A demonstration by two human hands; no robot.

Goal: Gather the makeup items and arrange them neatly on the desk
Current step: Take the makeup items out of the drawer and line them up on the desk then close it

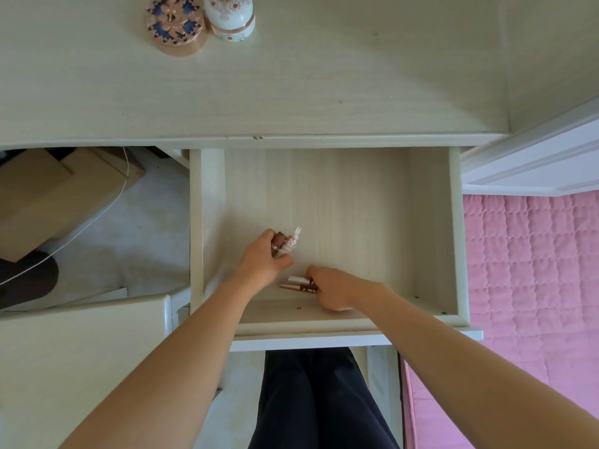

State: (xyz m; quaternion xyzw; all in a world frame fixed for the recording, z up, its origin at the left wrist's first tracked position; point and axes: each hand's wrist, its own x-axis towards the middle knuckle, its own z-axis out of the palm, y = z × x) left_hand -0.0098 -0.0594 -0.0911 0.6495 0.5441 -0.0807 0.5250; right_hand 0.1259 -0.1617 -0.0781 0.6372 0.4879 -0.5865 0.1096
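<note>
Both my hands are inside an open pale wooden drawer [431,222] below the desk top [291,92]. My left hand [264,259] grips a small bundle of makeup pieces [288,243], one topped with a white rabbit figure. My right hand [330,288] holds slim makeup tubes [298,283], one white and one rose-gold with a dark brown part, low over the drawer floor near its front wall. On the desk at the back stand a round blue-and-rose-gold compact [176,24] and a white egg-shaped floral box [230,16], side by side.
A pink quilted bed cover [531,270] lies to the right of the drawer. Cardboard boxes [55,196] and a white cable sit on the floor at left. A white surface [81,367] is at lower left. My dark trousers show below the drawer front.
</note>
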